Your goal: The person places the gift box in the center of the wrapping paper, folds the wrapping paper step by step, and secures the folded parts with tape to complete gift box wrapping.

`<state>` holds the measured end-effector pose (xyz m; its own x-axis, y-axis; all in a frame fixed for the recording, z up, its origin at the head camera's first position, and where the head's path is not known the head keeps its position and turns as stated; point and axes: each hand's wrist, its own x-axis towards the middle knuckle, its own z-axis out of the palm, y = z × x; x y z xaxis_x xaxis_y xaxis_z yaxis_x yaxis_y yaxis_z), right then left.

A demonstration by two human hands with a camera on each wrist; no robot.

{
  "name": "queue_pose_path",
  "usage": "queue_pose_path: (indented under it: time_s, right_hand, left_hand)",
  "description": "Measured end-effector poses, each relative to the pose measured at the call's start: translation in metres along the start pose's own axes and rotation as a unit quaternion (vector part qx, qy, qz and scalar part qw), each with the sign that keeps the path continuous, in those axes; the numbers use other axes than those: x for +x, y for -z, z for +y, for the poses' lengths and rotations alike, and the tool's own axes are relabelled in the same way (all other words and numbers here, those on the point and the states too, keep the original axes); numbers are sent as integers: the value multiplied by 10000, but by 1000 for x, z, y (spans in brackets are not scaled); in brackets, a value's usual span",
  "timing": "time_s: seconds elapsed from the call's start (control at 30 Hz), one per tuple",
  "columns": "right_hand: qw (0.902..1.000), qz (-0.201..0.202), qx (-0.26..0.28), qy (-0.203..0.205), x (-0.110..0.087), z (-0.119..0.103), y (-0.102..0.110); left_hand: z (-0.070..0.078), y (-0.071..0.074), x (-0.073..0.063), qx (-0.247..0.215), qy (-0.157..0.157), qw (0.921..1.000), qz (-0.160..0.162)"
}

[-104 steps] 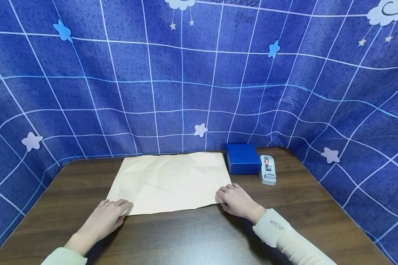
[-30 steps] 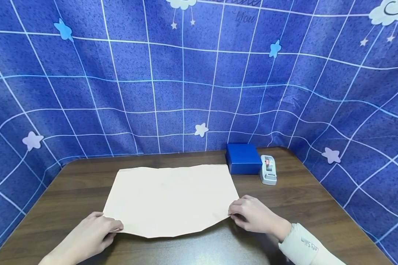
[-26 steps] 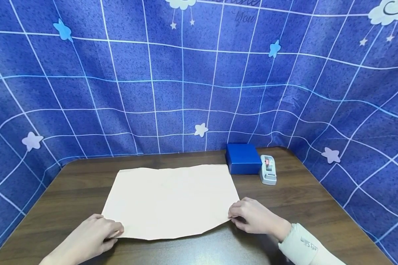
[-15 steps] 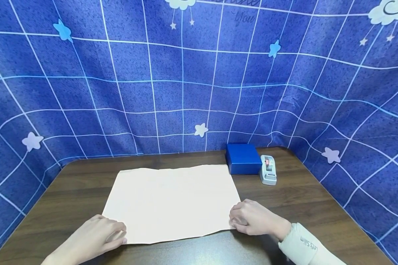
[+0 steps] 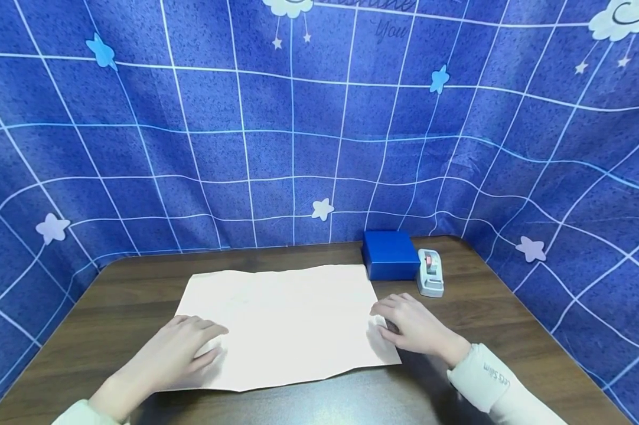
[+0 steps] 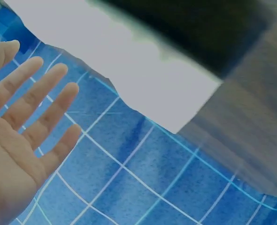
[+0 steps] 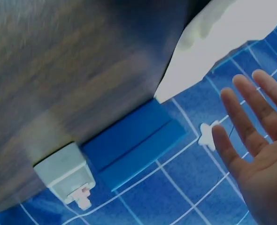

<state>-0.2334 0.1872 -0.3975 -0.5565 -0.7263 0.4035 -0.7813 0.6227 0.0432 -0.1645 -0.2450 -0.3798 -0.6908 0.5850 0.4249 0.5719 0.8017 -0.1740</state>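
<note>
A large cream sheet of paper [image 5: 293, 324] lies on the wooden table, its near edge slightly wavy. Above its left side hovers my left hand [image 5: 173, 354], casting a shadow on the sheet and holding nothing. In the left wrist view the left hand's fingers [image 6: 35, 105] are spread and fairly straight, away from the paper [image 6: 105, 51]. My right hand [image 5: 412, 324] is over the sheet's right edge, fingers loosely bent, with nothing in it. The right wrist view shows those fingers [image 7: 253, 115] extended and apart.
Behind the right hand sits a blue box [image 5: 390, 260] close to the sheet's far right corner. A pale blue tape dispenser [image 5: 430, 274] stands right beside the box. A blue curtain [image 5: 293, 147] with a white grid and stars hangs behind the table [image 5: 484, 330].
Over the last few seconds the paper came nearer to me, its near corners pinched by both hands. Since then both hands have let go and moved forward and up off those corners.
</note>
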Motion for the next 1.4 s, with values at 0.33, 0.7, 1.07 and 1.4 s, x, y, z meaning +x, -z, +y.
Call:
queue_pose_path:
  time_s: [0.33, 0.7, 1.07, 1.4]
  right_hand:
    - [9959, 521, -155, -721, 10, 32, 8]
    - [9880, 567, -296, -1407, 17, 67, 15]
    - [9754, 185, -509, -2136, 16, 96, 11]
    - [9654, -130, -482, -2558, 17, 111, 3]
  left_hand:
    - [5, 5, 48, -418, 230, 9986, -224]
    - [22, -15, 95, -986, 771, 9915, -350]
    - [45, -45, 144, -1148, 1031, 9877, -255]
    - [70, -75, 182, -1493, 1414, 9784, -232]
